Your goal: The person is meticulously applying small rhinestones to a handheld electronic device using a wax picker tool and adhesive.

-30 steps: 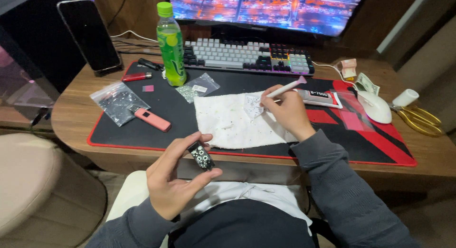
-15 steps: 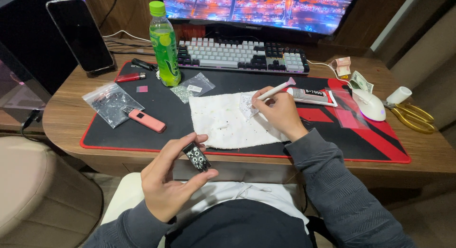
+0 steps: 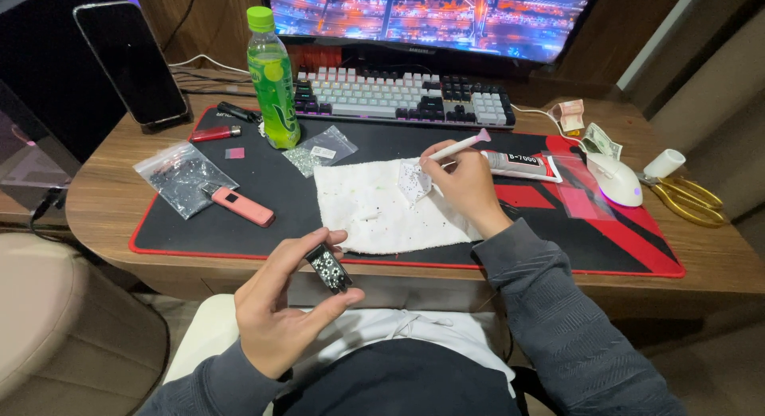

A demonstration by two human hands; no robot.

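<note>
My left hand (image 3: 279,304) holds a small black rectangular object studded with sparkly stones (image 3: 328,268) between thumb and fingers, in front of the desk edge above my lap. My right hand (image 3: 466,181) grips a white pen-like tool with a pink tip (image 3: 462,147), its lower end pressed onto a small pile of stones at the top right of a white cloth (image 3: 374,213) on the black and red desk mat (image 3: 621,241).
A green bottle (image 3: 272,81), keyboard (image 3: 402,97), monitor, phone on a stand (image 3: 131,61), glue tube (image 3: 522,165), white mouse (image 3: 615,179), gold scissors (image 3: 687,199), pink slim device (image 3: 239,205), red lighter (image 3: 213,133), bags of stones (image 3: 179,177) and banknotes (image 3: 599,141) lie on the wooden desk.
The view has drifted a little to the left. My left hand has tipped the studded object slightly upward; my right hand stays on the cloth with the tool.
</note>
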